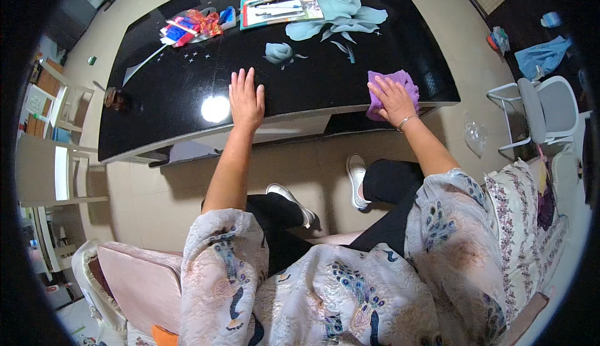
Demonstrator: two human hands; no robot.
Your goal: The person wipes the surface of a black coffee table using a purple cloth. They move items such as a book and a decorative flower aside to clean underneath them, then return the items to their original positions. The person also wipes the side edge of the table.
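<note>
A glossy black table point(181, 86) with a pale flower print stretches before me. Flat on its surface near the front edge lies my left hand point(247, 100), fingers stretched out and nothing in it. My right hand point(395, 100) presses on a purple cloth point(409, 83) at the table's right front. Its fingers are spread over the cloth, which sticks out past the fingertips and the edge of the palm. A bright light reflection shows on the tabletop beside my left hand.
Towards the back stand a book with pens on it point(281, 10) and a pile of colourful wrapped packets point(190, 27). A small dark jar point(114, 99) is at the left end. White chairs point(62, 105) flank the left; a grey-white chair point(550, 105) stands right. Behind is a pink cushion point(140, 283).
</note>
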